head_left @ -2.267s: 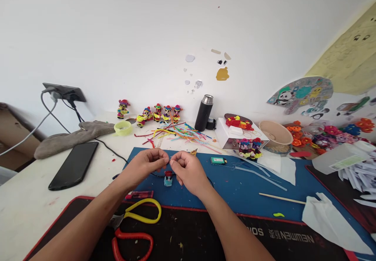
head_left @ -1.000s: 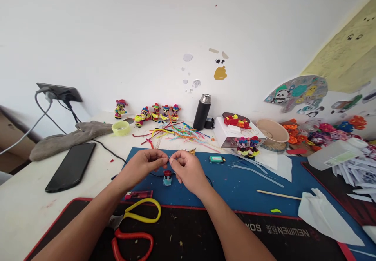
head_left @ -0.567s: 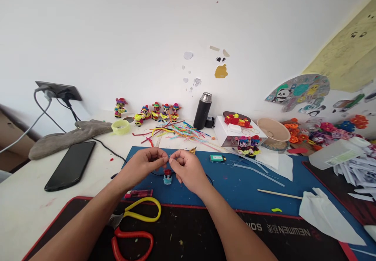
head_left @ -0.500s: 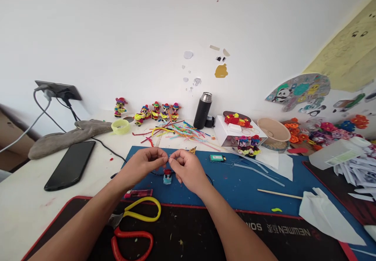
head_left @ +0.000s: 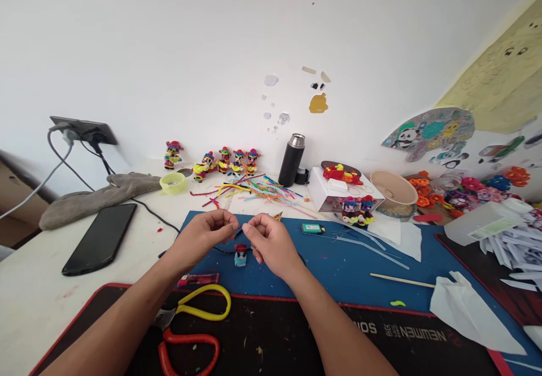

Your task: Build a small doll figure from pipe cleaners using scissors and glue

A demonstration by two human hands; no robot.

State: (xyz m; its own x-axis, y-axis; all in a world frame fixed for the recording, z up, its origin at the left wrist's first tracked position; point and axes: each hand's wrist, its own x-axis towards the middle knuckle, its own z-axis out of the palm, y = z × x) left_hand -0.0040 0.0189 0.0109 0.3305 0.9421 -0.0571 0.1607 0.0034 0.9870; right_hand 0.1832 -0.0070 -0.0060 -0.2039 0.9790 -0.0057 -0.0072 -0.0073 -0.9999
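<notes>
– Where's the figure [head_left: 240,256]?
– On the mat [head_left: 339,269], between your left hand [head_left: 206,235] and right hand [head_left: 271,245].
– What changed?
– Your fingertips [head_left: 249,230] just parted slightly; joint work seems paused. Each hand looks pinched closed; on what, I can't tell.

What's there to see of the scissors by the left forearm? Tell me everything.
The scissors lie flat with their handles spread: one yellow loop, one red loop, both smooth and plastic-looking, on silvery metal. They rest on the dark mat, the yellow loop crossing its red edge. The left forearm hides the blade tips; whether it touches the scissors is unclear.
</notes>
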